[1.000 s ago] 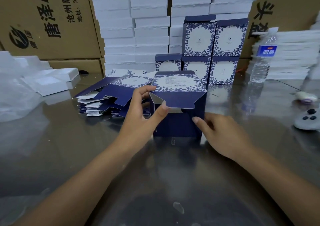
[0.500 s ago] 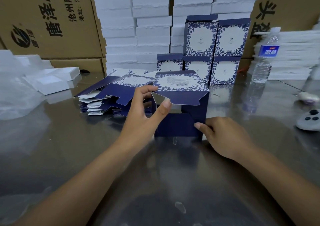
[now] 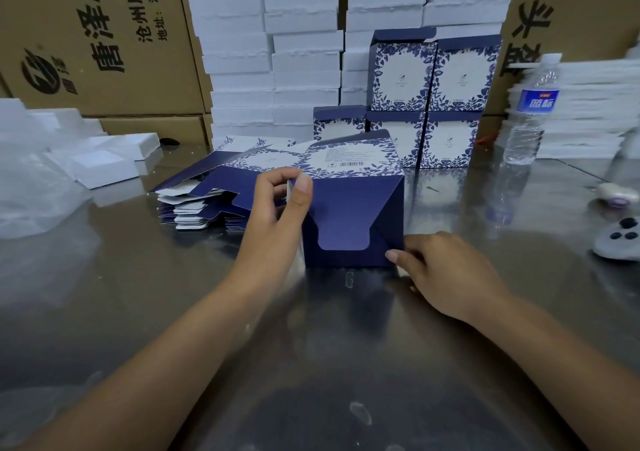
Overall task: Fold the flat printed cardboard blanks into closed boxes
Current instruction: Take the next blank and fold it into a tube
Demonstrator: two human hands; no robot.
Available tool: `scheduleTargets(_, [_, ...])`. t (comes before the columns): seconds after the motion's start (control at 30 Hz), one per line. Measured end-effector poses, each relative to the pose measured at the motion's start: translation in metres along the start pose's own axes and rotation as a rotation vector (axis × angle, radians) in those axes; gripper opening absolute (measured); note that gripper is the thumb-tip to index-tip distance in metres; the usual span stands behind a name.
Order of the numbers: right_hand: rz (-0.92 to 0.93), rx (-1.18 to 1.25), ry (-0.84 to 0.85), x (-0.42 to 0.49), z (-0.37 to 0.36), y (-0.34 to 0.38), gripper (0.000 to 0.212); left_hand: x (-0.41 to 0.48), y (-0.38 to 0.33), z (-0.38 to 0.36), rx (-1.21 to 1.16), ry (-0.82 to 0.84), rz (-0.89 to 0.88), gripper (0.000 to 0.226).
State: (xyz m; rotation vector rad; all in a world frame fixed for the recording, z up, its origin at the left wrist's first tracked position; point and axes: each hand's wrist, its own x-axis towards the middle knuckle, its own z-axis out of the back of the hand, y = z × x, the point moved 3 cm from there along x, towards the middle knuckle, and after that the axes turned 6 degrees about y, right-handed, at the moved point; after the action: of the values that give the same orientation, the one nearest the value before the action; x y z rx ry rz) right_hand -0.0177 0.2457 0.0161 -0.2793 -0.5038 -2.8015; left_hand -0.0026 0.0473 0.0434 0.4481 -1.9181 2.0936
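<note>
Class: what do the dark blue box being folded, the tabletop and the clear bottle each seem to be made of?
Dark blue printed box: thin cardboard, matt; white cut edge, creased flaps. Grey tabletop: probably polished metal; shiny, shows blurred reflections. Clear bottle with blue label: likely thin plastic; see-through, ribbed wall.

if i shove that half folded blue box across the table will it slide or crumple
Probably slides: the box looks like thin hollow card on a glossy metal table. It may dent easily, since the left hand pinches a loose flap.
</note>
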Motion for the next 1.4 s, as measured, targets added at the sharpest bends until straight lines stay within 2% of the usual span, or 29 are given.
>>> scheduleTargets(0.1, [0.054, -0.044, -0.037, -0.001, 0.0, 0.003, 0.042, 0.004, 0.005, 0.005, -0.012, -0.052, 0.074, 0.031])
scheduleTargets(0.23, [0.096, -0.195, -0.084, -0.002, 0.002, 0.005, 0.046, 0.007, 0.007, 0.011, -0.081, -0.136, 0.123, 0.04])
scheduleTargets(0.43, [0.137, -0.128, -0.045, -0.001, 0.002, 0.005, 0.049, 0.008, 0.008, 0.014, -0.152, -0.16, 0.204, 0.045])
scheduleTargets(0.57, [0.108, -0.133, -0.056, -0.003, 0.002, 0.006, 0.051, 0.007, 0.009, 0.012, -0.109, -0.161, 0.183, 0.042])
scheduleTargets(0.63, [0.046, -0.157, -0.109, -0.003, 0.005, 0.005, 0.053, 0.007, 0.007, 0.012, -0.064, -0.181, 0.148, 0.036])
scheduleTargets(0.73, [-0.011, -0.119, -0.183, -0.003, 0.006, 0.004, 0.073, 0.004, 0.004, 0.009, -0.006, -0.147, 0.107, 0.025])
scheduleTargets(0.8, [0.024, 0.03, -0.295, -0.004, 0.011, 0.01, 0.074, 0.002, 0.0, 0.004, -0.001, -0.087, 0.058, 0.021])
scheduleTargets(0.87, [0.126, 0.189, -0.46, -0.008, 0.018, 0.017, 0.077, 0.0, -0.002, -0.001, -0.024, -0.017, 0.006, 0.022])
scheduleTargets(0.9, [0.196, 0.193, -0.526, -0.01, 0.022, 0.022, 0.077, -0.001, -0.004, -0.002, -0.026, 0.017, -0.014, 0.023])
scheduleTargets(1.03, [0.376, -0.023, -0.654, -0.013, 0.031, 0.029, 0.048, -0.002, -0.002, -0.003, 0.016, 0.114, -0.05, 0.035])
scheduleTargets(1.23, [0.323, 0.113, -0.763, -0.016, 0.043, 0.03, 0.035, -0.003, 0.003, -0.002, -0.014, 0.19, -0.064, 0.073])
scheduleTargets(1.4, [0.35, 0.253, -0.872, -0.021, 0.046, 0.031, 0.038, -0.004, 0.005, -0.003, 0.101, 0.147, -0.164, 0.04])
